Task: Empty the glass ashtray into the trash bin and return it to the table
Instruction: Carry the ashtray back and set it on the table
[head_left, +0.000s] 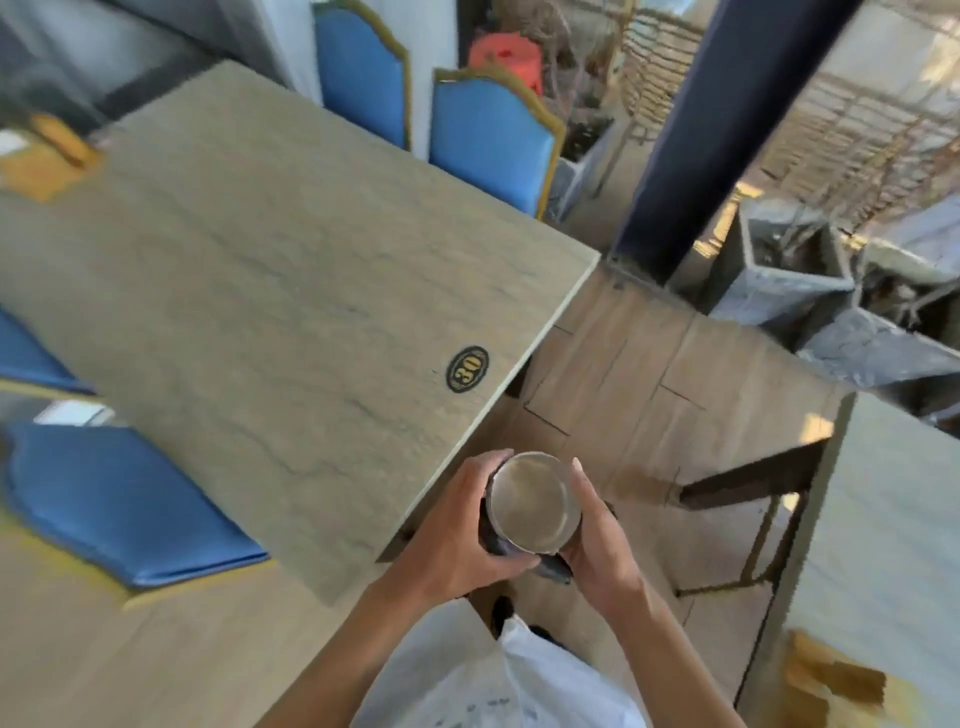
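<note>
I hold a round ashtray (531, 503) with a shiny, bare inside in both hands, just off the near right edge of the stone-top table (270, 291). My left hand (457, 535) wraps its left side and my right hand (597, 540) cups its right side. A dark piece (550, 567), perhaps its base or lid, shows under it between my palms. Below my forearms hangs a white plastic bag (519, 680). The picture is blurred by motion, so I cannot tell whether the ashtray is glass or metal.
The table carries a black oval "30" badge (467, 369) near its right edge. Blue padded chairs (488, 137) stand at the far side, and more blue seats (119, 499) at the left. A dark pillar (711, 140) and grey stone planters (779, 260) stand to the right, and a second table (893, 545) is at the right edge.
</note>
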